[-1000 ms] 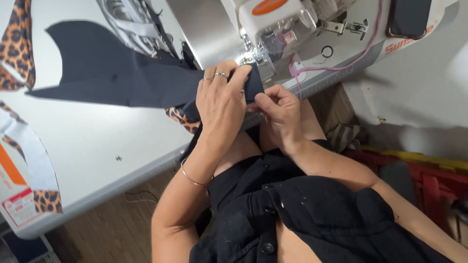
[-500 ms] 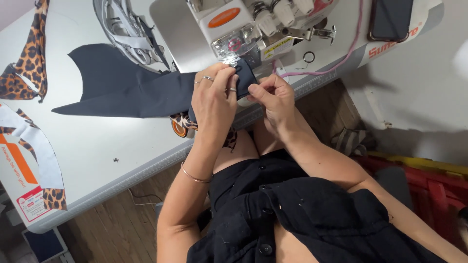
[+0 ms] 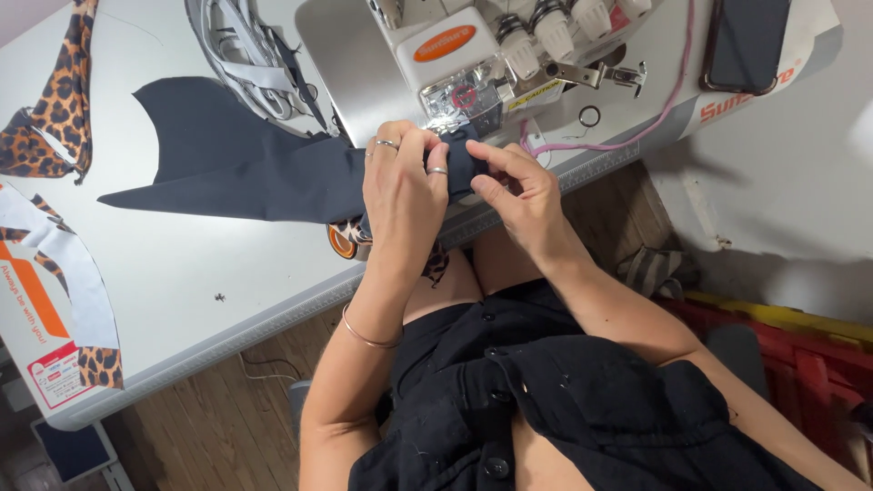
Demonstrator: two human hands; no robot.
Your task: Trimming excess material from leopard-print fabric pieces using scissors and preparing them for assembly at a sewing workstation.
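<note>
A dark navy fabric piece (image 3: 241, 168) lies spread on the white table, its right end under the presser area of a white overlock sewing machine (image 3: 473, 55). My left hand (image 3: 400, 186), with rings and a thin bracelet on the wrist, presses down on the fabric's right end and pinches its edge. My right hand (image 3: 518, 186) pinches the same end from the right, fingertips meeting the left hand just in front of the machine's needle area. A leopard-print piece (image 3: 350, 238) peeks out beneath the navy fabric under my left hand.
Leopard-print fabric (image 3: 55, 109) lies at the far left, and a paper pattern with leopard scraps (image 3: 64, 309) near the table's left front edge. A bundle of grey-white straps (image 3: 250, 55) sits behind the navy piece. A dark phone (image 3: 746, 41) rests right of the machine. A red crate (image 3: 791, 336) stands on the floor.
The view has shifted, so table and machine sit lower and further right in the frame. Both hands stay on the navy fabric's end, now pushed closer to the machine's needle area.
</note>
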